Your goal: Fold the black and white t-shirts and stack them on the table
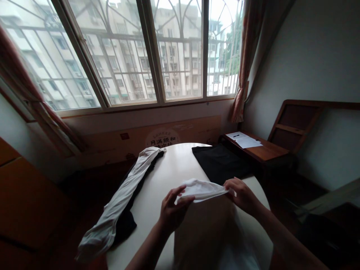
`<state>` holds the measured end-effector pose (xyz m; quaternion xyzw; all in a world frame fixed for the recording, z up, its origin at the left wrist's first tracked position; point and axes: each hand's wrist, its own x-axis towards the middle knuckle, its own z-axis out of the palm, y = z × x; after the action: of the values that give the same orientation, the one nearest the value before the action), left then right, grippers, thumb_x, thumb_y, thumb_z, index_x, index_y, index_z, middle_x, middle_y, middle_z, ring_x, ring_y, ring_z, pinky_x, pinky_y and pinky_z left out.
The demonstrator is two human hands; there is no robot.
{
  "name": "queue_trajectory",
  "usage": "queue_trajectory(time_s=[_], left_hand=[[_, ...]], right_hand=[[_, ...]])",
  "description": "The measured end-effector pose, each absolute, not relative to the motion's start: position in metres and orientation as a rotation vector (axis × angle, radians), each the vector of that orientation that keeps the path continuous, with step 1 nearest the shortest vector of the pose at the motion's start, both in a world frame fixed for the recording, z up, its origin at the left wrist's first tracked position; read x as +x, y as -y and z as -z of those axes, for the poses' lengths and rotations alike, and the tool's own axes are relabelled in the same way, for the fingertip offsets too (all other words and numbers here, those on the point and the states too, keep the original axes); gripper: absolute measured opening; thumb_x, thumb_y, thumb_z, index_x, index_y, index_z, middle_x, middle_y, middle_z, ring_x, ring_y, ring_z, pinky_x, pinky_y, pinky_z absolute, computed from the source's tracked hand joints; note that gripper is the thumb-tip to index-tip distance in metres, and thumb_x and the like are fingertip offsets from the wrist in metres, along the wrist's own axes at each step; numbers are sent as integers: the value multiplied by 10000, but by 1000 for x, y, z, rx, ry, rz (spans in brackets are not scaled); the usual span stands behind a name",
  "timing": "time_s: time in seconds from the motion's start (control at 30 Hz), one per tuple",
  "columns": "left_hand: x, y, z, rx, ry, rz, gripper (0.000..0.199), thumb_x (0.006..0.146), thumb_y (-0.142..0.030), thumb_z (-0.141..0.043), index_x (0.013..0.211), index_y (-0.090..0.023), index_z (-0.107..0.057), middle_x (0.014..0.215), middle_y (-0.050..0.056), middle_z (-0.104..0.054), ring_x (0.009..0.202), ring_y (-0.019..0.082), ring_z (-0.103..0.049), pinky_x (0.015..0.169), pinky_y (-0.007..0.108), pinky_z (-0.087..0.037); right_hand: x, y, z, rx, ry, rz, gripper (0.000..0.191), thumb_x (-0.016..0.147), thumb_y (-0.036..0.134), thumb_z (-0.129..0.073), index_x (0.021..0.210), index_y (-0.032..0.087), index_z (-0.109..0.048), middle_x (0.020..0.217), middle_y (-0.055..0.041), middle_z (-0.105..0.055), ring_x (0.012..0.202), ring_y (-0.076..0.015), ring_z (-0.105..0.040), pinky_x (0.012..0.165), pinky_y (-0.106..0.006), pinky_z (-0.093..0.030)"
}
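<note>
A white cloth garment (201,189), its exact kind unclear, stretches between my two hands above the round table. My right hand (240,193) pinches its right end with thumb and fingers closed. At the left end, my left hand (173,210) holds the cloth's edge between thumb and curved fingers. Below the bright upper edge, a shaded, blurred part (205,236) hangs down toward me. Left of my hands, a long crumpled white garment (123,191) lies over black cloth (125,227) along the table's edge. Beyond my right hand is a flat, folded black garment (221,163).
The white round table (177,159) stands before a barred window (180,56). Papers (244,140) and a pen lie on a low wooden bench (270,150) at right. A printed board (197,127) leans below the window; a wooden cabinet (28,195) stands left.
</note>
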<state>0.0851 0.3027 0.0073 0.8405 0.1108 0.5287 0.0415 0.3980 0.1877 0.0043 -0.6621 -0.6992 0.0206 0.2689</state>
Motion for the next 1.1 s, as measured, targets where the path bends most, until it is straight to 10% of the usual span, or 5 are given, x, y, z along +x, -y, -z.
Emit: queue_trajectory(time_s=[0.27,0.5,0.7,0.93,1.1], left_hand=[[73,-298,-43,2432,-494,-1719,161,960,-147,-565,960,-247,-691,1115,62,-620,987,179,-627,825,318,-567],[69,-288,-66,2314,-398,-1353,187,1004,-201,-453,856,-218,-566,998,51,-634,952,181,-597,835,304,-507],[65,-289,-60,2322,-466,-935,199,900,-288,-471,746,-209,-569,1058,98,-631,980,239,-590,847,356,-508],[40,-289,-42,2572,-719,-574,268,835,-70,-469,624,-207,-565,1126,49,-651,1043,215,-595,871,331,-492],[17,-292,-25,2588,-870,-475,290,842,-24,-445,792,-222,-650,1181,52,-649,1078,209,-602,921,338,-490]], right_hand=[[378,-152,-40,-1590,1778,125,228,926,360,-604,739,232,-575,1007,-101,-685,1013,-268,-604,908,-410,-495],[330,-100,-55,-1253,1788,-622,189,903,374,-662,838,208,-598,1001,-112,-693,810,-184,-633,707,-280,-511],[317,-104,-71,-987,1916,-1343,548,893,664,-589,1001,151,-747,870,-109,-737,836,-206,-700,798,-298,-539],[347,-212,-16,-1593,1988,-442,492,847,186,-646,1339,195,-639,1315,-129,-664,1210,-258,-620,1070,-399,-454],[346,-255,9,-1723,2180,-353,537,831,161,-622,1367,204,-630,1351,-125,-643,1255,-280,-586,1086,-399,-411]])
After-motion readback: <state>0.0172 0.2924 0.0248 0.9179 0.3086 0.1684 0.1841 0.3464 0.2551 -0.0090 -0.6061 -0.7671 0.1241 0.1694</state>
